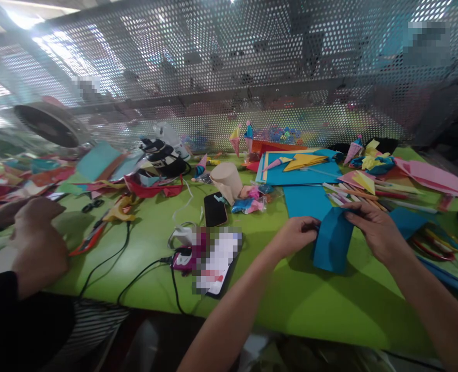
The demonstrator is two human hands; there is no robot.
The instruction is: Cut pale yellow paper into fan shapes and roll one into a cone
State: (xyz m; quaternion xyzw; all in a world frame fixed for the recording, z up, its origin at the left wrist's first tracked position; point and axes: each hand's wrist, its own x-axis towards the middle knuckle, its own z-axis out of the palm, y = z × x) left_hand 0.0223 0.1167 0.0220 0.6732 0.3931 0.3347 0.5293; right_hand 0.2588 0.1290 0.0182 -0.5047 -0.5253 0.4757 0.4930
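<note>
A piece of blue paper with a crease down it is held upright just above the green table. My left hand pinches its left edge, fingers closed. At its upper right corner, my right hand grips the paper between thumb and fingers. Behind it lies a flat blue sheet, partly hidden by the held piece. Further back, folded yellow paper rests on a stack of blue sheets.
A lit phone lies beside a purple power strip with cables. Further left are a dark phone, a tissue roll, a yellow glue gun and another person's hand. Pencils lie at right, before a perforated metal panel.
</note>
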